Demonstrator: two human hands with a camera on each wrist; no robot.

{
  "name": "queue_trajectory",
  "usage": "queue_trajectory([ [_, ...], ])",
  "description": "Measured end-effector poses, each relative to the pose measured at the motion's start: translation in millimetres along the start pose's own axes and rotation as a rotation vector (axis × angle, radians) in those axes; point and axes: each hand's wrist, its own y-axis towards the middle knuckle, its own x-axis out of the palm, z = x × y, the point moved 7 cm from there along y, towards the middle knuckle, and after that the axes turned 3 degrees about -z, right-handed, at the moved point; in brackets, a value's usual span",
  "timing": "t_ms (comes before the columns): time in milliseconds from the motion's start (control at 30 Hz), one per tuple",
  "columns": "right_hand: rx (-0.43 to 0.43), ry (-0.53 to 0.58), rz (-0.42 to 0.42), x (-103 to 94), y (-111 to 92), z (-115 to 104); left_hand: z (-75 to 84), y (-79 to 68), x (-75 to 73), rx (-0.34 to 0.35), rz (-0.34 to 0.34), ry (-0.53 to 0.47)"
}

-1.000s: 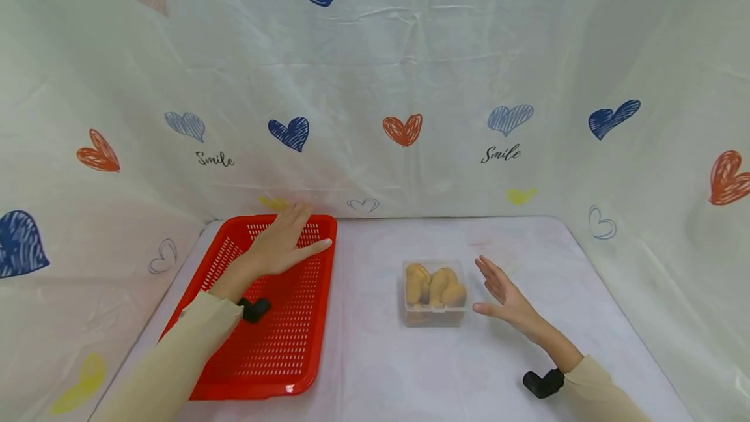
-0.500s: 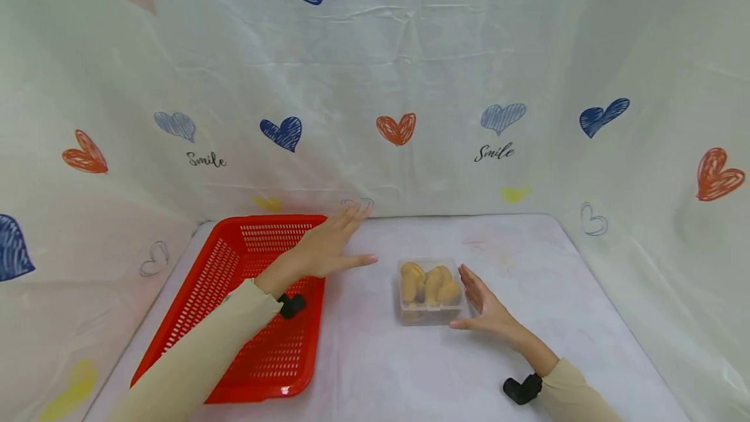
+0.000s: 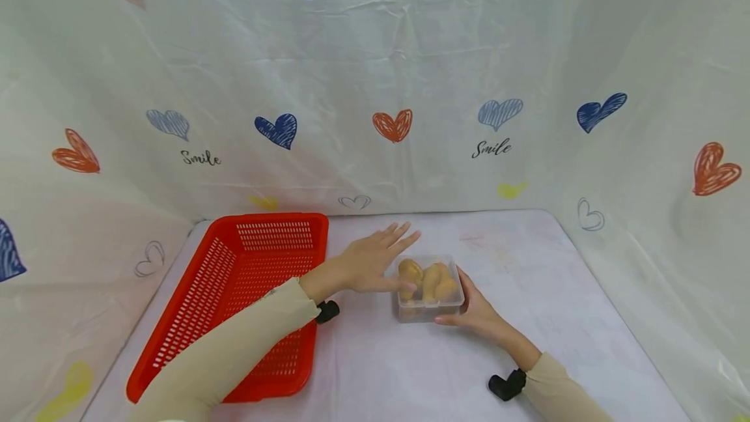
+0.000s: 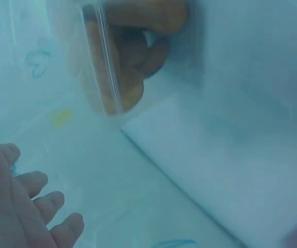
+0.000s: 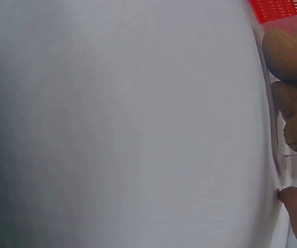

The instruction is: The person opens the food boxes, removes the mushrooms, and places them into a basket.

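Moved rightward from over the red basket (image 3: 310, 358), the left hand (image 3: 373, 264) was held, fingers spread, by the left side of the tabletop's clear box (image 3: 417, 315), with its right side more closely bracketed by the right hand (image 3: 479, 312), thumb and fingers parted.

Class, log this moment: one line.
clear rectangular plastic box: holds tan rounded pieces; right hand: at box's right; left hand: near box; red rectangular plastic basket: left of box

The box (image 3: 424, 314) is clear, its contents (image 3: 431, 281) tan, the basket (image 3: 269, 262) red, the whitish backdrop (image 3: 351, 70) heart-patterned.
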Motion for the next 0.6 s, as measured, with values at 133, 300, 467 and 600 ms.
queue_trajectory([
  [133, 0.037, -0.055, 0.018, -0.5, 1, 2, 14.8, 8.4, 9.5, 0.033, -0.029, 0.009],
  [300, 0.073, -0.051, 0.033, -0.1, 2, 5, 32.1, 19.2, 18.7, 0.074, -0.069, 0.026],
  [467, 0.061, -0.005, 0.003, 4.8, 0, 4, 45.6, 29.1, 31.7, 0.104, -0.098, 0.093],
  [600, 0.002, 0.025, -0.053, 10.7, 0, 1, 52.1, 34.9, 43.4, 0.102, -0.099, 0.138],
])
